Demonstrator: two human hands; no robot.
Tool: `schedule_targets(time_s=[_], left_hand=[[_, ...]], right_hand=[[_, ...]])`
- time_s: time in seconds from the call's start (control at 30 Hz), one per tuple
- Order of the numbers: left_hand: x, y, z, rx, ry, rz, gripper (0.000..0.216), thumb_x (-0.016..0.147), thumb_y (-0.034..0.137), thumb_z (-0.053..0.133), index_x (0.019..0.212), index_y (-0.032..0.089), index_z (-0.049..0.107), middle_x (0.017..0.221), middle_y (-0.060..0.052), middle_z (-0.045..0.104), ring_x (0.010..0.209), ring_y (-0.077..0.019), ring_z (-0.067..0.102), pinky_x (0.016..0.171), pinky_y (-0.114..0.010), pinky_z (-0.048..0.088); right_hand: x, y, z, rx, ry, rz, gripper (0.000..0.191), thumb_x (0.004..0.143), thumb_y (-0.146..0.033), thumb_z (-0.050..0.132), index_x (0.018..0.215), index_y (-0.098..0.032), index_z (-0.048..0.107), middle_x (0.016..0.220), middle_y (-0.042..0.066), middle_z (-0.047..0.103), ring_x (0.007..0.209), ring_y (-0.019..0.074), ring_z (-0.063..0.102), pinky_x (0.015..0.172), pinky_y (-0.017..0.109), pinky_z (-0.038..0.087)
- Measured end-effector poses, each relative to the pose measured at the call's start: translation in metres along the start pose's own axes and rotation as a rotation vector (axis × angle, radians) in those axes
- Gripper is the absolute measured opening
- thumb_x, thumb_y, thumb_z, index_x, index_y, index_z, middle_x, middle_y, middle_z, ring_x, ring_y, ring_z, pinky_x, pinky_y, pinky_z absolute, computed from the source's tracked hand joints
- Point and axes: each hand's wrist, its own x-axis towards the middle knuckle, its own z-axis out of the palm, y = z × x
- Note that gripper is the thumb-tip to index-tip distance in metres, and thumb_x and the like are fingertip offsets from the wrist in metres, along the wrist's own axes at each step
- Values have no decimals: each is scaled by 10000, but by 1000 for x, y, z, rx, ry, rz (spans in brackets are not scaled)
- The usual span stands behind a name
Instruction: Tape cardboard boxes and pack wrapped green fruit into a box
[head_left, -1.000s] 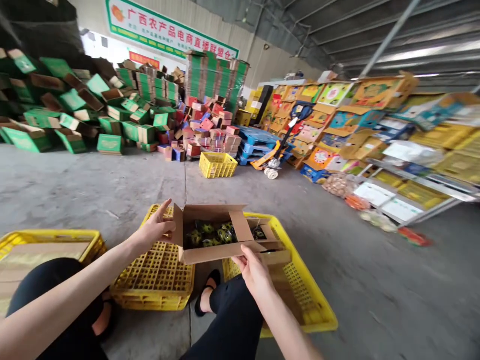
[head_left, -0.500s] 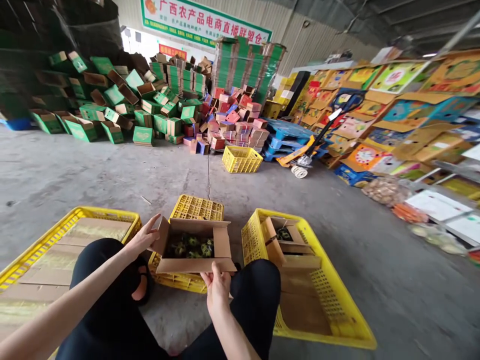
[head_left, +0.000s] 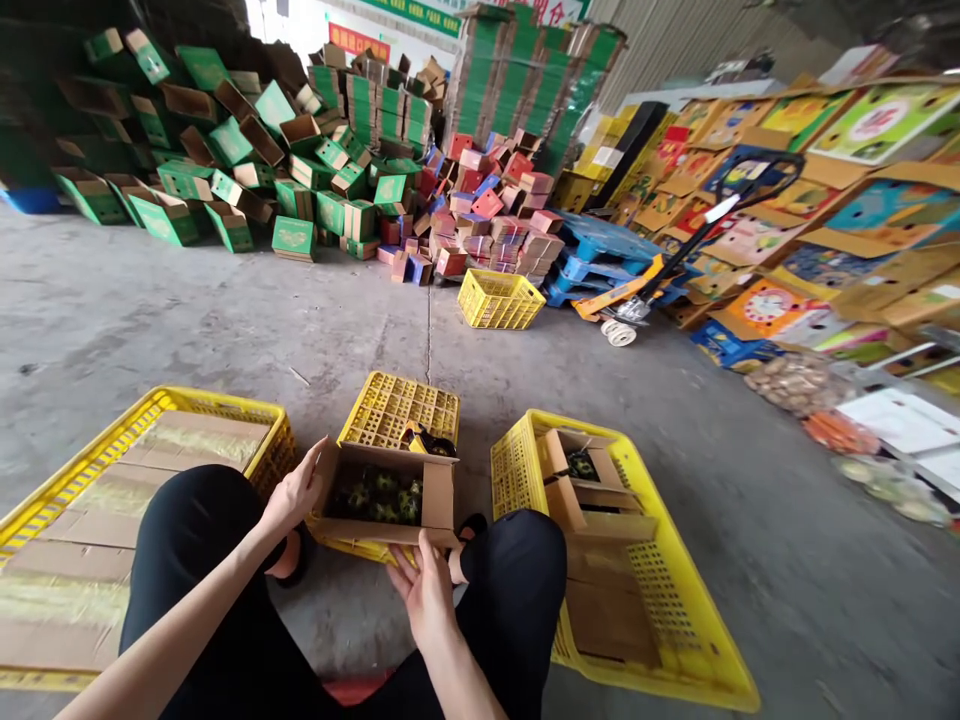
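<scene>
An open cardboard box (head_left: 439,495) with dark green fruit inside rests on an upturned yellow crate (head_left: 397,410) between my knees. My left hand (head_left: 294,492) grips the box's left flap, fingers curled over its edge. At the front edge, my right hand (head_left: 424,590) holds the near flap from below, fingers closed on it. A small dark object with yellow lies on the crate just behind the box.
A yellow crate (head_left: 679,640) on my right holds another open box (head_left: 574,490) and flat cardboard. A yellow crate (head_left: 112,445) on my left holds flat cardboard sheets. Beyond lie bare concrete floor, a small yellow basket (head_left: 501,298), piles of green and red cartons, a pallet jack (head_left: 637,300).
I have carried the box leftward from over the right crate and lowered it onto the upturned crate. My view has tilted down and both hands stay on the flaps.
</scene>
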Motion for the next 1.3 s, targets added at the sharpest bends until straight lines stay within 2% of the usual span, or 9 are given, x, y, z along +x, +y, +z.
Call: schedule_targets(time_s=[0.1, 0.2, 0.3, 0.37, 0.57, 0.77, 0.87, 1.1, 1.3], left_hand=[[-3, -2, 4, 20, -7, 13, 712, 904, 212, 440, 1617, 208, 427, 1301, -77, 759, 1167, -260, 732, 992, -341, 552], [-5, 3, 6, 40, -10, 34, 690, 929, 202, 413, 1618, 195, 430, 1453, -81, 677, 1280, -259, 684, 1042, -323, 529], [-5, 12, 6, 105, 5, 31, 670, 952, 190, 394, 1622, 196, 424, 1435, -88, 689, 1273, -253, 690, 1036, -326, 538], [-7, 16, 8, 171, 33, 39, 641, 983, 205, 386, 1623, 188, 418, 1394, -103, 715, 1218, -251, 721, 1017, -334, 552], [-16, 18, 19, 439, 113, 123, 669, 1044, 362, 445, 1669, 171, 300, 1388, -175, 700, 1066, -284, 771, 861, -342, 615], [-19, 11, 23, 527, 54, 169, 760, 1057, 401, 418, 1707, 170, 100, 1566, -227, 528, 1048, -317, 776, 825, -391, 638], [-19, 3, 27, 506, 92, 231, 770, 1053, 403, 416, 1706, 159, 90, 1674, -226, 379, 1226, -326, 711, 950, -380, 614], [-26, -6, 35, 516, 191, 346, 763, 1059, 376, 392, 1704, 130, 66, 1756, -229, 124, 1466, -362, 506, 1096, -429, 535], [-34, 10, 23, 573, 191, 540, 601, 1029, 218, 427, 1630, 208, 413, 1698, -155, 370, 1529, -375, 397, 1209, -522, 396]], right_hand=[[-21, -23, -1, -283, -289, 200, 728, 718, -821, 743, 1048, -173, 721, 1083, 159, 792, 1049, 312, 779, 867, 438, 630], [-20, -53, 11, -586, -436, -92, 658, 816, -745, 727, 1105, -155, 767, 1068, 162, 805, 979, 296, 786, 863, 420, 620], [11, -86, 31, -945, -301, -484, 452, 1010, -557, 557, 1234, -214, 748, 1177, 141, 788, 1112, 280, 747, 1014, 417, 563], [38, -101, 43, -1432, -128, -486, 347, 1018, -350, 563, 1316, -250, 710, 1331, 138, 732, 1289, 300, 661, 1131, 473, 475], [83, -95, 47, -1849, 28, -290, 961, 807, -188, 801, 1648, -200, 336, 1710, 334, 168, 1523, 531, 328, 1055, 670, 474], [89, -93, 16, -1823, -62, -444, 909, 866, -106, 588, 1691, -172, 212, 1687, 291, 300, 1425, 409, 543, 1101, 484, 507], [91, -107, -7, -1755, -174, -626, 907, 849, -59, 479, 1697, -173, 180, 1711, 180, 324, 1540, 289, 409, 1223, 412, 409], [78, -110, -39, -1893, 66, -958, 871, 834, 53, 349, 1660, -223, 340, 1754, 83, 241, 1617, 347, 202, 1252, 589, 331], [69, -96, -40, -1964, 168, -1081, 583, 964, -50, 368, 1488, -164, 597, 1453, 203, 618, 1334, 348, 550, 1107, 516, 466]])
